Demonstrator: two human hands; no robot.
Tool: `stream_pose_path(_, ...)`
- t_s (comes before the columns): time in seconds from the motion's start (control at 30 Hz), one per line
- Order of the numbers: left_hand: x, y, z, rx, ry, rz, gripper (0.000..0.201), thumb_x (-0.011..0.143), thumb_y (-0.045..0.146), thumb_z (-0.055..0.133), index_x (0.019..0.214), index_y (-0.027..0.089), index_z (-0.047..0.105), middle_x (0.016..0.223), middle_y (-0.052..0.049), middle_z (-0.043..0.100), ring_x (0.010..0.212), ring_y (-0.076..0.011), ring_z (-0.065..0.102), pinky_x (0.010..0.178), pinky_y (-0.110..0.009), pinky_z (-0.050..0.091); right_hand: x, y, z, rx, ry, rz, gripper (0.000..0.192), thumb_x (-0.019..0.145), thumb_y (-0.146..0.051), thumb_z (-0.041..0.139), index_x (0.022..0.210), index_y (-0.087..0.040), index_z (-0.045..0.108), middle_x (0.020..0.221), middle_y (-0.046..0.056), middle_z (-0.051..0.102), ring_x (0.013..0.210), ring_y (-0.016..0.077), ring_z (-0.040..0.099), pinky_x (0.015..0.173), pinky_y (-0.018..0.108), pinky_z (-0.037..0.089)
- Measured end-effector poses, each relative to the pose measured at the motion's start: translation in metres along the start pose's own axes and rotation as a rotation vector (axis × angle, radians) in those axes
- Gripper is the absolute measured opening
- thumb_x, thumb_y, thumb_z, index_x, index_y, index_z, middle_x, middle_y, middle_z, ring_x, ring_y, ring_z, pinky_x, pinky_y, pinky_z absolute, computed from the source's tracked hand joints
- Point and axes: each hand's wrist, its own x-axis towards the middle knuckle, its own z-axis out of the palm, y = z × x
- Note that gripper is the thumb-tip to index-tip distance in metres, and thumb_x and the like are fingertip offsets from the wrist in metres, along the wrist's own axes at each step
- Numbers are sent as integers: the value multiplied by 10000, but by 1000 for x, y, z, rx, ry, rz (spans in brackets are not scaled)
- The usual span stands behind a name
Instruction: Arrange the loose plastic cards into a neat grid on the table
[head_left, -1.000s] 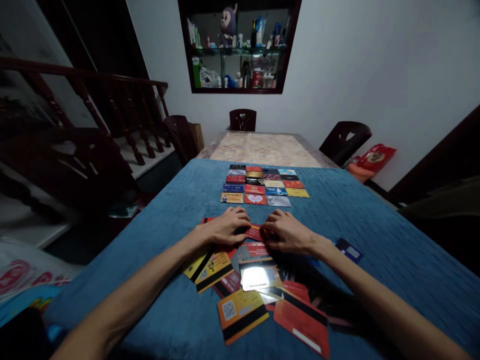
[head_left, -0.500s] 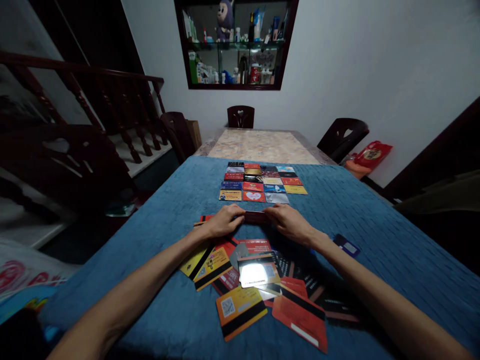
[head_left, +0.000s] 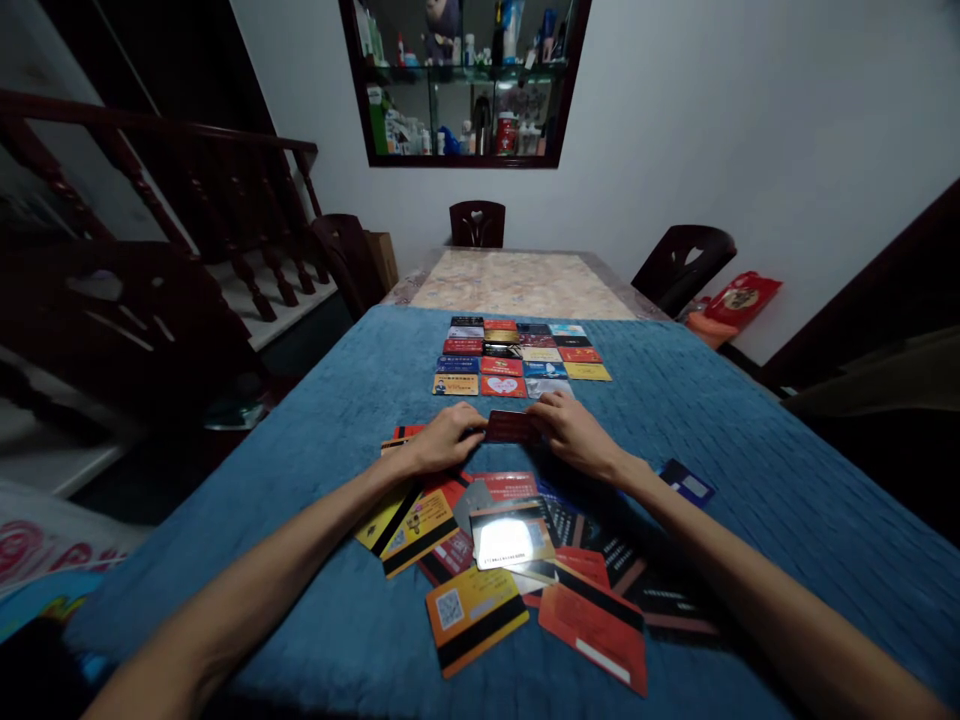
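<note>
So, going left to right: the left hand (head_left: 442, 440) has its fingers pinched on the left end of a dark red card (head_left: 511, 427), and the right hand (head_left: 574, 432) has its fingers closed on the other end. The card sits between the two hands, over the blue cloth (head_left: 750, 420) covering the surface, just short of the neat grid of cards (head_left: 517, 358) laid out further back. Can't tell if the card is touching the cloth or lifted a bit. Closer in, under the forearms, there's a messy pile of cards (head_left: 517, 560), one of them catching glare. Off to the right, a lone dark blue card (head_left: 686, 481) lies apart.
</note>
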Motion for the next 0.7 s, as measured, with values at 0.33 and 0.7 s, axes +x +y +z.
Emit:
stream_pose_path(0.33,0,-3,-1,-32,76,-75,214,864,152,592,1042,159,711,1029,-75,723,935,-200,627,901,-343,496,0,7,3,273,212,75,195,842,-212,568,917,-231,746,900,53,723,904,239,560,858,383,440)
stream_pose_path(0.7,5,4,-4,-343,212,-190,200,855,197,595,1008,139,710,1000,-50,740,907,-187,664,825,-294,523,2,-8,10,659,276,200,175,749,-386,632,742,-216,673,779,16,718,789,217,644,798,355,480)
